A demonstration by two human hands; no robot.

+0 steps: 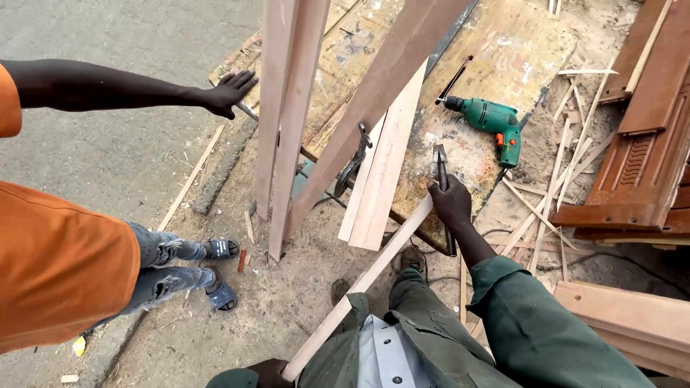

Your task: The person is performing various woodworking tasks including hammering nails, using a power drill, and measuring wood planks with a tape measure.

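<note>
Two tall planks (287, 108) lean on our surface (503, 50) beside the green drill (492, 122). Our left hand (269, 372) grasps a long strip (359, 284) low down; our right hand (451, 205) clenches pliers (441, 169) at the strip's upper end.

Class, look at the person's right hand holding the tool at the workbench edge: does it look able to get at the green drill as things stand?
Probably yes. The right hand is already over the workbench, and the green drill lies just beyond it on bare board with nothing between. But its grip is full with a metal hand tool, so that must be set down first.
</note>
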